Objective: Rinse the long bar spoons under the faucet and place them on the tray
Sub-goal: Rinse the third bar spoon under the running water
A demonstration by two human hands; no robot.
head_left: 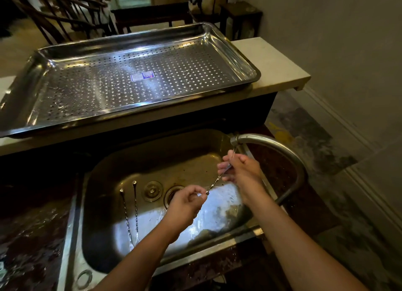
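- Nearest: left hand [185, 200] pinching the end knob of a bar spoon [215, 180]; right hand [238, 167] pinched on its bowl end under the faucet [267, 142].
- Held over the sink [104, 175]; long axis slanting from lower left up to the spout, bowl uppermost.
- Two more spoons [130, 214] lying in the sink, side by side, knobs pointing away.
- Tray [43, 57] on the worktop [280, 70] bare: none placed yet, early going by the look of it.

The tray [235, 57] bears a blue-and-white sticker [142, 75], its print unreadable.
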